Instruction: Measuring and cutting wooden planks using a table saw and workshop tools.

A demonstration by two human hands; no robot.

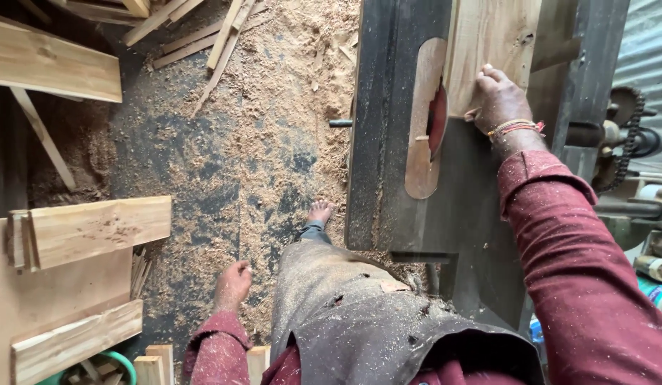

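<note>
Saw table: dark, right of scene, with an oval wooden insert.
Floor: left of the table, thick with sawdust; planks stacked at far left.
Board: pale wood, flat on the table's far end, just beside the red blade.
My right hand: fingers bent, pressing on the board's near edge.
My left hand: hanging loose at my side, holding nothing.
My bare foot: on the sawdust.

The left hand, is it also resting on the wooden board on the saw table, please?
No, the left hand hangs free beside the leg above the sawdust-covered floor, while only the right hand presses the wooden board.
</note>
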